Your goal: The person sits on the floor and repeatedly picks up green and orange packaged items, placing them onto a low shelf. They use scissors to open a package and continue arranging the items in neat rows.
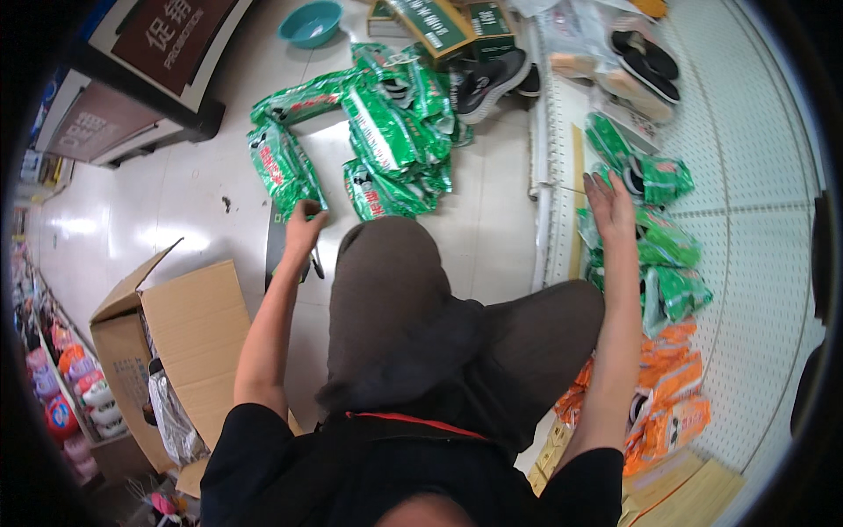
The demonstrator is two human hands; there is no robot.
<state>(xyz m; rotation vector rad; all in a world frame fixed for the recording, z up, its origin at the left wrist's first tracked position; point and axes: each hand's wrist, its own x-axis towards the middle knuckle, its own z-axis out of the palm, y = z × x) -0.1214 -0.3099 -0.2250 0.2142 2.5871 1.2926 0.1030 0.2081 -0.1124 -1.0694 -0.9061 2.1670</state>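
Note:
My left hand (307,227), fingers curled, is at the near end of a green plastic packet (280,165) on the floor. Whether it grips the packet or only touches it cannot be made out. To the right of that packet lies a heap of similar green packets (395,132), some with a clear window showing a dark shoe-like item. My right hand (610,205) is stretched out over the low shelf (563,224), holding nothing visible. Green packets (668,237) lie beside and partly behind it, and it may touch them.
An open cardboard box (197,329) stands at left. Orange packets (672,402) fill the shelf's near part. Dark sneakers (490,85), green and gold boxes (431,29) and a teal basin (309,25) lie ahead. A promotion stand (151,85) is at upper left.

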